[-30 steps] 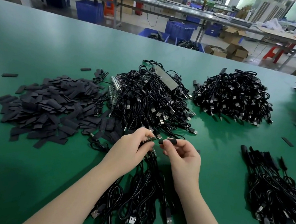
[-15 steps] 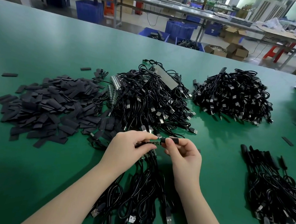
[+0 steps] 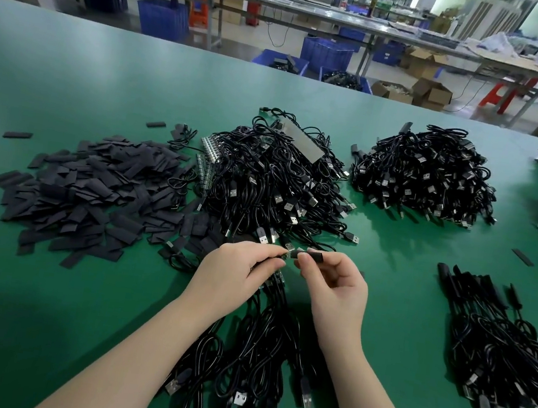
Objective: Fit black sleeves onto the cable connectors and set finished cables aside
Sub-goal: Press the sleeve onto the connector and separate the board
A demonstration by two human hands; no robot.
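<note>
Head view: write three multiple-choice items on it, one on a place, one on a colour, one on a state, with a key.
1. Where does the sleeve pile lie, seen from the hands?
A. to the left
B. to the right
C. under the wrists

2. What colour is the table?
A. white
B. green
C. brown

3. What is the right hand doing?
A. lying flat on the table
B. pinching a sleeve
C. hanging idle

Key:
1. A, the flat dark pieces are heaped left of the left hand.
2. B, the bare top is green throughout.
3. B, its thumb and finger hold the small black piece next to the connector in the left hand.
</note>
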